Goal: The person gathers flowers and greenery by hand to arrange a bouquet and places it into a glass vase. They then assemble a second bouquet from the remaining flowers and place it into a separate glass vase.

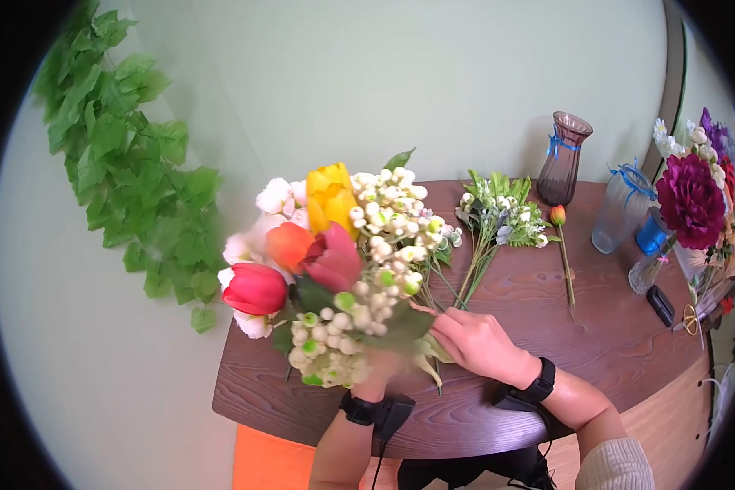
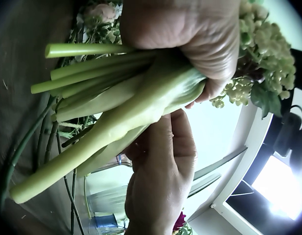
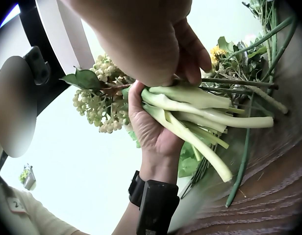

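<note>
A bouquet of artificial flowers is held over the table's left part. In the head view it shows a yellow tulip [image 1: 331, 198], a red tulip [image 1: 255, 289], an orange one, a dark pink one, pale pink blooms and white berry sprays [image 1: 390, 214]. My left hand [image 3: 156, 129] grips its bundle of thick green stems [image 3: 210, 116] just below the flower heads; in the head view the blooms cover most of that hand. My right hand [image 1: 482, 343] meets the bundle from the right, thumb and curled fingers pinching at the upper stems beside the left hand's grip.
On the dark wooden table [image 1: 506, 314] lie loose white-flowered greenery [image 1: 498, 216] and a single orange tulip [image 1: 558, 216]. A purple glass vase [image 1: 562, 163], a clear vase [image 1: 616, 212], blue ribbon [image 1: 652, 233] and gold-handled scissors [image 1: 691, 319] stand or lie rightward. Leafy vines [image 1: 131, 155] hang left.
</note>
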### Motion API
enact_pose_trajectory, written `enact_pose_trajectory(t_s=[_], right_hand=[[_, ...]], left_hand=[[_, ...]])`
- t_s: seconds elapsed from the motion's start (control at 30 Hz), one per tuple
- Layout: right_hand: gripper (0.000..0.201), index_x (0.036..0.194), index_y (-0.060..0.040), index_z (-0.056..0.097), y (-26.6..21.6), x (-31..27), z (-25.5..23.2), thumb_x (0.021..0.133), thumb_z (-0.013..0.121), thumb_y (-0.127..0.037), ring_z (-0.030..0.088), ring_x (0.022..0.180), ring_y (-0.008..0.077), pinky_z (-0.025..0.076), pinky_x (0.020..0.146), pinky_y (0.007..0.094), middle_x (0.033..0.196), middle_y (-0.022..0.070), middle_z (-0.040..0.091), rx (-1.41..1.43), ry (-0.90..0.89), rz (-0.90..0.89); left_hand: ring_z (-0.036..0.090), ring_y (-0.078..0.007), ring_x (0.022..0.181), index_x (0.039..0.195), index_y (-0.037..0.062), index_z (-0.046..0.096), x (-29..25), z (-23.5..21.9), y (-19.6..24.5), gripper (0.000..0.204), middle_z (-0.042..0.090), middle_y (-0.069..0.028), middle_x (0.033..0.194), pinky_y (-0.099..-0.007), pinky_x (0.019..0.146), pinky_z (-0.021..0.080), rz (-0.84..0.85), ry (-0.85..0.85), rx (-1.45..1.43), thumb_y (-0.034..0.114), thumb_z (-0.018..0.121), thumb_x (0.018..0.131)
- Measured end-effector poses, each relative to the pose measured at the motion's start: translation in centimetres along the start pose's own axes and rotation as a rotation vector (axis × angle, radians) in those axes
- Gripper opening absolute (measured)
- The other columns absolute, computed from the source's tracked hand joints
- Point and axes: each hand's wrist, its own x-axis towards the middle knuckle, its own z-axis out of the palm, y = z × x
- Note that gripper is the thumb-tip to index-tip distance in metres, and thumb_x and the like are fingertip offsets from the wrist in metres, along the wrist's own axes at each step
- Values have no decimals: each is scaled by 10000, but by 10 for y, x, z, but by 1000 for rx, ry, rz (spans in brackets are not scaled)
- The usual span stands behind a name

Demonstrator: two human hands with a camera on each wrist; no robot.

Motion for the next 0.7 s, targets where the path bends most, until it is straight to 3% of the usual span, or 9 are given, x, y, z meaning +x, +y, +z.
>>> enact_pose_trajectory(t_s=[0.03, 0.13, 0.17, 0.2, 0.3, 0.37, 0.57, 0.63, 0.7], right_hand=[[158, 921, -36, 503, 2, 0, 4, 790, 547, -113, 567, 603, 262, 456, 505, 349, 706, 90, 506, 84, 34, 30], [172, 915, -31, 508, 4, 0, 4, 817, 551, -166, 577, 625, 261, 464, 537, 340, 736, 97, 537, 318, 59, 173], [196, 908, -31, 511, 5, 0, 3, 824, 559, -202, 580, 638, 256, 466, 553, 334, 752, 98, 551, 471, 50, 268], [196, 908, -31, 511, 6, 0, 2, 824, 559, -202, 580, 638, 256, 466, 553, 334, 752, 98, 551, 462, 59, 295], [298, 881, -35, 522, 15, -3, 13, 796, 592, -312, 582, 676, 229, 459, 582, 330, 754, 91, 564, 472, 72, 177], [310, 893, -33, 548, 10, -4, 15, 818, 555, -333, 581, 699, 273, 462, 597, 356, 774, 110, 573, 417, 2, 149], [285, 866, -36, 593, 14, -5, 23, 831, 538, -313, 578, 663, 304, 462, 580, 378, 749, 116, 583, 397, 10, 120], [249, 842, -44, 598, 22, -3, 21, 830, 545, -287, 582, 657, 296, 464, 575, 361, 721, 120, 581, 466, 87, 151], [175, 826, -35, 586, 38, -1, 14, 825, 561, -209, 593, 619, 194, 459, 554, 300, 682, 90, 589, 602, 147, 360]], left_hand=[[534, -175, 743, 953, 46, 407, 13, 11, 66, 218, 507, -70, 742, -389, 803, 446, -70, -128, -338, 5, 507, 764], [527, -171, 726, 992, 76, 375, 17, 6, 78, 276, 476, -58, 729, -405, 788, 454, -151, -76, -535, 22, 513, 760], [573, -201, 776, 925, 19, 476, 18, 2, 75, 162, 529, -74, 808, -323, 737, 466, -124, -72, -650, 1, 519, 770], [574, -207, 772, 977, 43, 431, 17, 2, 77, 238, 500, -56, 785, -347, 731, 470, -139, -15, -722, 12, 524, 761], [516, -165, 683, 1002, 90, 393, 23, -6, 74, 280, 446, -34, 737, -346, 678, 460, -131, 22, -827, 48, 530, 761], [447, -132, 635, 991, 102, 393, 27, -7, 73, 255, 404, -23, 699, -322, 627, 434, -132, 77, -882, 59, 519, 773], [466, -129, 685, 1016, 94, 383, 29, -11, 65, 186, 393, -20, 713, -294, 646, 428, -116, -9, -880, 67, 436, 839], [463, -127, 677, 1016, 93, 386, 29, -10, 65, 186, 392, -20, 711, -292, 644, 429, -130, -2, -862, 66, 439, 839], [460, -125, 670, 1016, 92, 389, 28, -10, 64, 187, 392, -20, 709, -289, 642, 429, -144, 12, -846, 65, 442, 839]])
